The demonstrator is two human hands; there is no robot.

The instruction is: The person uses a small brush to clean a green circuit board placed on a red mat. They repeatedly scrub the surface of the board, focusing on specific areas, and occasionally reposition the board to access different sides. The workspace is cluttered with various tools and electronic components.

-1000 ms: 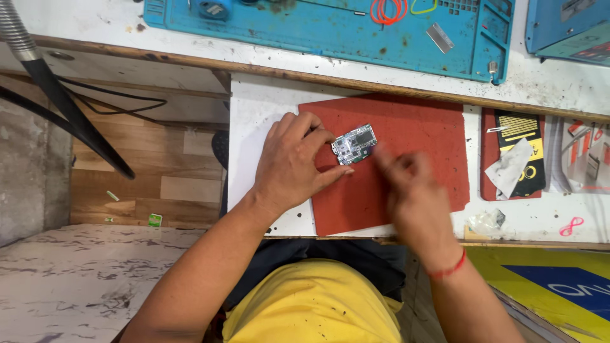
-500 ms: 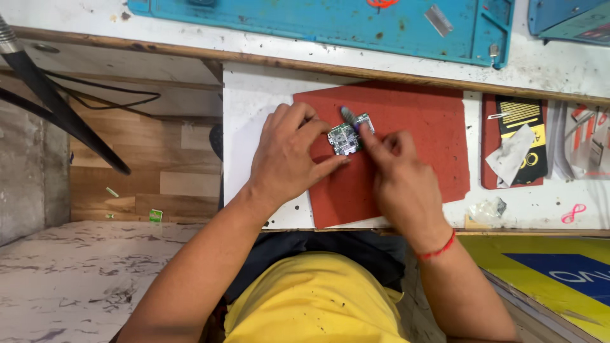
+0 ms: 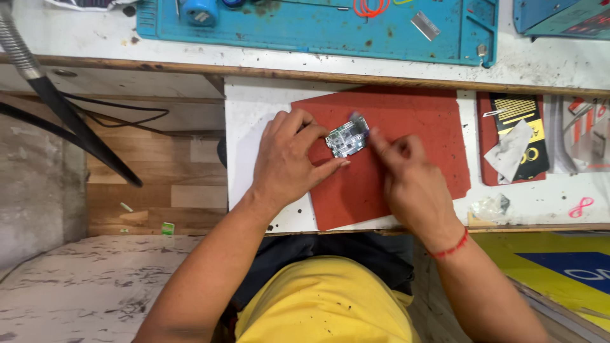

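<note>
A small green circuit board (image 3: 347, 140) with metal shields lies on a red mat (image 3: 419, 121). My left hand (image 3: 289, 162) grips the board's left edge between thumb and fingers. My right hand (image 3: 410, 181) is just right of the board, fingers pinched on a thin blue-grey tool (image 3: 357, 119). The tool's blurred tip pokes out over the board's top right corner. My right wrist carries a red thread band.
The red mat rests on a white board (image 3: 248, 114) at the bench front. A blue work mat (image 3: 318, 28) with an orange band and a metal blade lies behind. A black-and-yellow packet (image 3: 522, 114), crumpled tissue (image 3: 508, 155) and pink loop (image 3: 579, 208) are at right. Black cables (image 3: 76, 121) hang left.
My right hand came in from the right to the board with the tool, touched its top, and has now drawn back slightly. My left hand kept hold of the board.
</note>
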